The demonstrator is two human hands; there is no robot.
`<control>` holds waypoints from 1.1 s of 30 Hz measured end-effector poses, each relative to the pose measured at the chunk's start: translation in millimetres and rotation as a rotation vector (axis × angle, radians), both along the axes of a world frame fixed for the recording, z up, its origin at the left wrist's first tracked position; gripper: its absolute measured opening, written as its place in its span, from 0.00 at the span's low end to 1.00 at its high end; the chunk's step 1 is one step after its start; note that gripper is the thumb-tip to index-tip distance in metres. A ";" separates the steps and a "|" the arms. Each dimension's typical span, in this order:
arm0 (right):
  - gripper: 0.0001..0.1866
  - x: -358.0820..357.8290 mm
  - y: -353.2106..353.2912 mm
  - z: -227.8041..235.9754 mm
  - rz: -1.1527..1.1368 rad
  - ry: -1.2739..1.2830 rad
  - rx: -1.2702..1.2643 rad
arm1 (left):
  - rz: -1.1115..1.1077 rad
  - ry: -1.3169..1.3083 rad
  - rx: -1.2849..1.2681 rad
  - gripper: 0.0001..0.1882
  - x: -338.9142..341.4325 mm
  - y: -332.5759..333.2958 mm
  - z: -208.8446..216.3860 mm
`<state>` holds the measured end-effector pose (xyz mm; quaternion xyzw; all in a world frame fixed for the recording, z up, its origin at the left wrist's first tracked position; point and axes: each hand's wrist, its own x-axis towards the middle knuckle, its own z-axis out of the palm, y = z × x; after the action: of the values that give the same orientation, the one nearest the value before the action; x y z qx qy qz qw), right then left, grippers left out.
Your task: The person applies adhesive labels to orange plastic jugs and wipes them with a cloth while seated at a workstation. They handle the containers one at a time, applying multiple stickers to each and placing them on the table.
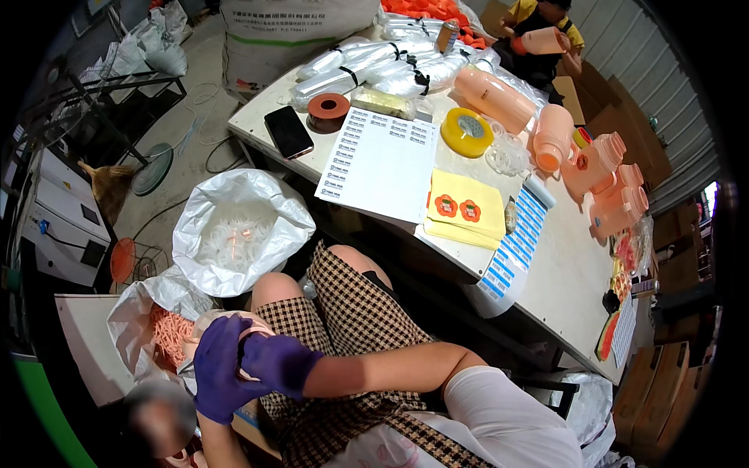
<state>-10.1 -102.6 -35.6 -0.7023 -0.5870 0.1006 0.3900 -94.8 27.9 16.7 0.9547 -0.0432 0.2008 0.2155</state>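
In purple gloves, both my hands are close together over the left side of my lap, around a peach plastic bottle (pixel 204 323) that they mostly hide. My left hand (pixel 217 370) wraps its near side. My right hand (pixel 279 363), reaching across from the right, has its fingers bent at the bottle's pale rim; its fingertips are partly hidden. Just beyond the hands, a white sack (pixel 129 316) holds peach strap-like strips (pixel 168 334). Farther off stands another open white sack (pixel 281 204) with translucent plastic rings (pixel 230 243) inside.
The white table (pixel 558 269) ahead carries label sheets (pixel 382 168), yellow sticker sheets (pixel 468 226), a yellow tape roll (pixel 466 132), a black phone (pixel 289 131), bagged clear film (pixel 374 66) and several peach bottles (pixel 491 97). At the far right, a co-worker (pixel 546 43) holds a similar bottle.
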 end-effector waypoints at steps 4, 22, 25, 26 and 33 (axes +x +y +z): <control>0.10 11.0 0.2 -10.2 0.105 0.038 0.019 | 0.027 -0.025 -0.001 0.45 -2.3 0.5 -10.2; 0.18 108.4 -272.9 13.0 -0.860 -0.375 0.197 | -0.691 0.496 0.026 0.22 6.5 -78.4 10.9; 0.17 130.9 -361.9 -32.8 -1.340 -0.541 0.038 | -1.052 0.027 0.726 0.24 -9.9 -79.7 -75.0; 0.17 136.2 -378.4 -45.3 -1.351 -0.547 0.038 | -1.112 -0.152 0.924 0.25 -8.9 -78.2 -106.5; 0.13 143.2 -393.3 -71.8 -1.468 -0.297 -0.090 | -0.981 0.292 0.425 0.28 2.1 -100.2 -57.7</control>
<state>133.2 -495.8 -107.4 -0.9348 -0.0094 -0.2573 0.2446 -92.7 -72.2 -41.1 0.8629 -0.4921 -0.0707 0.0903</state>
